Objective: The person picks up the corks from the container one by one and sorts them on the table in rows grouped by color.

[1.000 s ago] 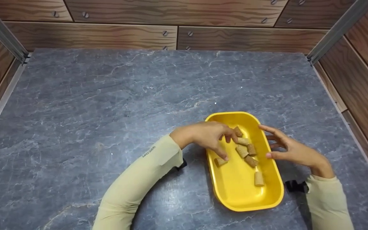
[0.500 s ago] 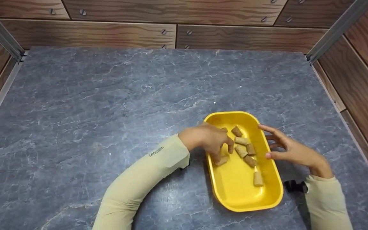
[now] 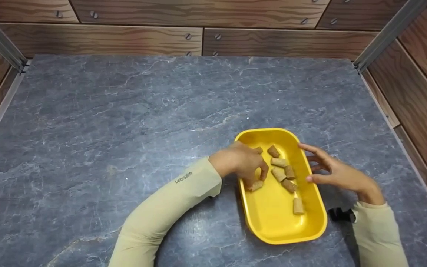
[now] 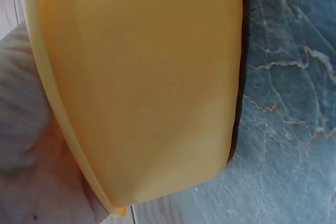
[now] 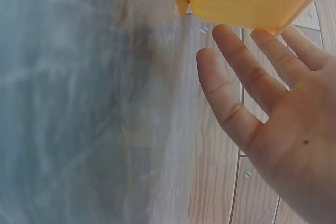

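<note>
A yellow oblong tray (image 3: 272, 218) lies on the table with several cork stoppers (image 3: 279, 162) inside. My left hand (image 3: 243, 161) reaches over its left rim. Thumb and finger pinch one light cork stopper (image 3: 257, 185) near the tray's left wall. The left wrist view shows only the tray's outer wall (image 4: 147, 77) and part of the palm (image 4: 26, 129), so the fingertips are hidden there. Along the tray's right side rests my right hand (image 3: 337, 176), fingers spread, index fingertip at the rim and thumb against the wall. Its extended fingers show in the right wrist view.
Grey marbled tabletop (image 3: 124, 111) stretches left of and behind the tray. Wood-patterned panels (image 3: 139, 39) border it at the back and both sides. Metal posts (image 3: 391, 35) stand in the back corners. A darker cork stopper (image 3: 273, 151) lies toward the tray's far end.
My left hand has moved down toward the cork stopper by the left wall, and its fingers have closed in around it. That stopper has turned slightly. My right hand stays at the tray's side.
</note>
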A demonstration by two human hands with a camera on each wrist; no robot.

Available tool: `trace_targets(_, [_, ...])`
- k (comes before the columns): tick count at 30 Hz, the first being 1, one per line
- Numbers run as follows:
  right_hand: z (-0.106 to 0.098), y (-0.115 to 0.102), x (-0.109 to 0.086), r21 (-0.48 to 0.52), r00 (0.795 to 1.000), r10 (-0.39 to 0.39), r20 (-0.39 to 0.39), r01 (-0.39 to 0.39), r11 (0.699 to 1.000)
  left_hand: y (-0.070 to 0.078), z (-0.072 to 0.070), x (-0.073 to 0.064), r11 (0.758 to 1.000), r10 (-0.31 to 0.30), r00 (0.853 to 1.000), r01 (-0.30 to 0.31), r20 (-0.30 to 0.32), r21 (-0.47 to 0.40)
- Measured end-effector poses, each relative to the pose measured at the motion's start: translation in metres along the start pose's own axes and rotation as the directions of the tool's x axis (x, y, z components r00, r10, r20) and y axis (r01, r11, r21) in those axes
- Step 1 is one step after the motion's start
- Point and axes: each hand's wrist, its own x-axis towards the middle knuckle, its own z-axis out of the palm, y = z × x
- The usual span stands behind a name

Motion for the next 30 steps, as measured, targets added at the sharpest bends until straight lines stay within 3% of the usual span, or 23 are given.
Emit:
trace_targets(4, [0.000,0.001,0.001,-0.003,1.000,0.017,-0.001,-0.017,1.000,-0.002,0.000,-0.003,0.998,0.027,0.999,-0.029,-0.038,-0.060])
trace_targets(7, [0.000,0.002,0.001,-0.003,1.000,0.020,-0.004,-0.020,1.000,-0.006,0.000,-0.008,0.983,0.076,0.993,-0.090,-0.093,-0.160])
trace_targets(10, [0.000,0.001,0.001,-0.008,1.000,-0.002,0.000,0.002,1.000,-0.011,-0.003,-0.017,0.956,0.116,0.977,-0.158,-0.179,-0.246])
trace_targets(14, [-0.001,0.000,0.000,-0.013,1.000,-0.026,0.002,0.026,1.000,-0.020,-0.007,-0.035,0.930,0.118,0.941,-0.217,-0.318,-0.298])
trace_targets(20, [-0.002,0.000,0.000,-0.037,0.999,-0.044,-0.001,0.044,0.998,-0.035,0.001,-0.059,0.891,0.016,0.886,-0.222,-0.463,-0.395])
trace_targets(23, [-0.002,0.001,0.001,-0.015,0.999,-0.049,0.015,0.049,0.999,-0.045,0.010,-0.068,0.863,-0.049,0.851,-0.227,-0.523,-0.451])
trace_targets(26, [-0.002,0.000,0.001,-0.004,0.999,-0.049,0.022,0.049,0.999,-0.055,0.019,-0.075,0.835,-0.101,0.824,-0.235,-0.558,-0.498])
trace_targets(30, [-0.002,-0.001,0.001,-0.001,0.999,-0.042,0.020,0.042,0.999,-0.066,0.031,-0.083,0.807,-0.154,0.801,-0.236,-0.578,-0.542])
